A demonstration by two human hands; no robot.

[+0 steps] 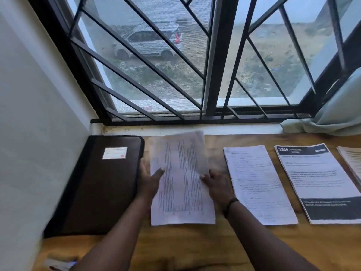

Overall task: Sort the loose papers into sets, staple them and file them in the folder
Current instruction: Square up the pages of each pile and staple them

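Holding a set of printed sheets (182, 178) by both long edges, the person has it just right of the dark closed folder (101, 184), which lies at the far left of the wooden counter (195, 247) against the wall. The left hand (149, 180) grips the left edge with the thumb laid over the top page; the right hand (216, 184) pinches the right edge the same way. The top of the set looks blurred and seems raised off the counter, while the near edge sits low.

Three more piles lie to the right, apart from one another: a handwritten set (257, 184), a printed page with black bands (320, 182), and a further stack (351, 161) cut off by the frame. No stapler can be made out; something small and blurred sits at the near left corner (58, 264).

The main risk, as I judge it, is the sheets fanning or slipping out of line, since only thumbs and fingertips hold the edges. A staple driven then would fix them crooked. With the folder closed, one hand must also let go to open it, leaving the set loosely held.
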